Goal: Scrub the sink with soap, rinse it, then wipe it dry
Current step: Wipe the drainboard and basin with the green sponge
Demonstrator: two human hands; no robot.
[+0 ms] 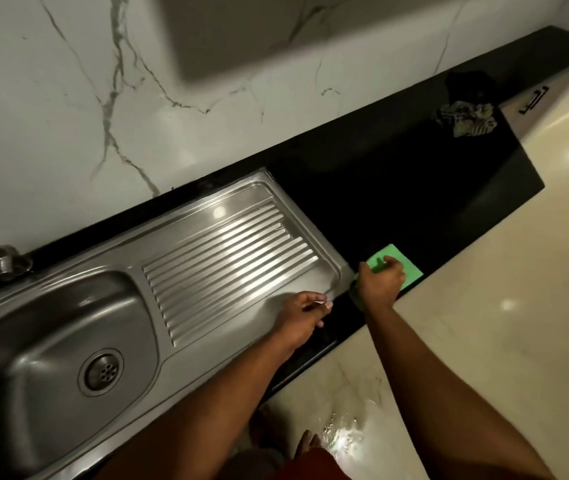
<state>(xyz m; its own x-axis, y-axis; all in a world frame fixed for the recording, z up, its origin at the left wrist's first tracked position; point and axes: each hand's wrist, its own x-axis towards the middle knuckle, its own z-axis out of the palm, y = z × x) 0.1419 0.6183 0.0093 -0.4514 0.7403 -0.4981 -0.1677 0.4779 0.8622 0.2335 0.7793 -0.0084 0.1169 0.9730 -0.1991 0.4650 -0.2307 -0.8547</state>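
Observation:
A stainless steel sink point(19, 344) with a round drain point(102, 371) fills the lower left, and its ribbed drainboard point(227, 258) extends to the right. A green scrub pad point(411, 271) lies on the black counter point(397, 188) just past the drainboard's right end. My right hand point(380, 282) is on top of the pad with bent fingers gripping it, and a bit of green shows beside the wrist. At the drainboard's front right corner my left hand point(302, 315) rests with loosely curled fingers, holding nothing.
A tap point(2, 261) stands at the sink's back left. A crumpled dark cloth point(466, 121) lies at the counter's far right end. A marble wall rises behind. The cream floor point(484, 323) has a wet patch point(342, 431) near my feet.

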